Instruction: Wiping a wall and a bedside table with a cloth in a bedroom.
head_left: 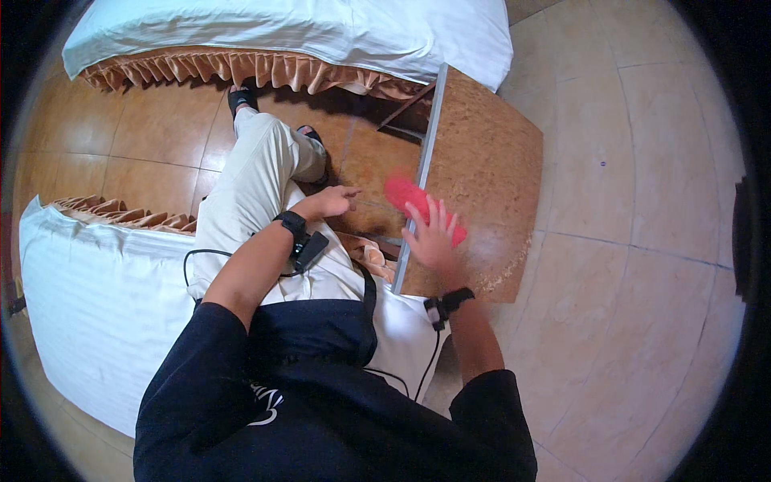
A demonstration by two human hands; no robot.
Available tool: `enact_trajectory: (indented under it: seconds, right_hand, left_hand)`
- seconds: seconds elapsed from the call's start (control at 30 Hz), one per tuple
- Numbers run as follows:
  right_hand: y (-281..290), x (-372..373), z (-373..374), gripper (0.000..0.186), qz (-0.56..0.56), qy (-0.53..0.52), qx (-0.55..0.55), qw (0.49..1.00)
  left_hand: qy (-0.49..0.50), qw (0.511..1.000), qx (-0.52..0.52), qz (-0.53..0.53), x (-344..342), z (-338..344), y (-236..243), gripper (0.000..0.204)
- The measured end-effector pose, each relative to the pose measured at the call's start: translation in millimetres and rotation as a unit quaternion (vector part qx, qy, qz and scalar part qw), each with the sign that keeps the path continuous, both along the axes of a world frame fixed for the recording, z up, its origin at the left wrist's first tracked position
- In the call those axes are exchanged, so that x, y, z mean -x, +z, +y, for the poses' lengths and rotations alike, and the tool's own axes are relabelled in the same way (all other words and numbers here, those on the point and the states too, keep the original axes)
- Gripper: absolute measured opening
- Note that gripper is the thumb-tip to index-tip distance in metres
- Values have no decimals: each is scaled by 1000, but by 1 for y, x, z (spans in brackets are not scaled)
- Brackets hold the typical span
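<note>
The right hand [434,241] lay over a red item [405,193], its fingers spread, the thumb standing apart on the left. Blur softened the item, a long, rounded, matt shape, and whether it was cloth or sponge could not be told, nor whether the fingertips pinched it. It sat on the left part of a brown board [490,136], slanting from far left to near right, its far end appearing to reach past the board's left edge.

The board had a mottled, grainy face and a straight grey edge strip [436,120] along its left side; its right side was angled. Pale crumbs [502,277] were scattered near its near right corner, and dark slim supports [409,106] showed under its far left side.

The left hand [327,202] hovered left of the board, well apart from the red item, forefinger stretched to the right; the other fingers looked curled, though how tightly could not be told.

Smooth white sheets covered the far bed [289,28] and the near bed [96,313], each with a gathered orange skirt [265,68]. Between the beds ran a strip of glossy orange tiles [161,136], partly taken up by the person's cream trousers [249,177]. Right of the board, pale floor tiles [610,177] stretched away broadly, giving that side the most room.
</note>
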State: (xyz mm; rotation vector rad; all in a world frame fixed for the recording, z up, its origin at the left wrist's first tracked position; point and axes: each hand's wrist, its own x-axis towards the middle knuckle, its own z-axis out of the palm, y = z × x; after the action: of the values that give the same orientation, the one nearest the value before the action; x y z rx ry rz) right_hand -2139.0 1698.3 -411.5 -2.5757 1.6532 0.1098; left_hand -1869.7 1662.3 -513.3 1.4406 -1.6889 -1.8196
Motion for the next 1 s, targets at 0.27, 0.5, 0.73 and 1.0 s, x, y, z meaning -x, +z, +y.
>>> enact_trajectory:
  seconds: [0.27,0.5,0.73,1.0]
  right_hand:
    - [11,17,118,57,-22,15,-80,996]
    - [5,16,125,56,-4,-31,-68,997]
    - [9,22,54,55,28,52,-77,995]
    - [29,18,1,68,59,141,-81,985]
  left_hand:
    - [-45,997,41,-49,-3,4,14,63]
    - [-62,997,-2,-51,0,2,31,63]
    - [-42,996,71,-38,-7,4,-5,60]
    - [-70,994,59,-50,-6,1,-1,58]
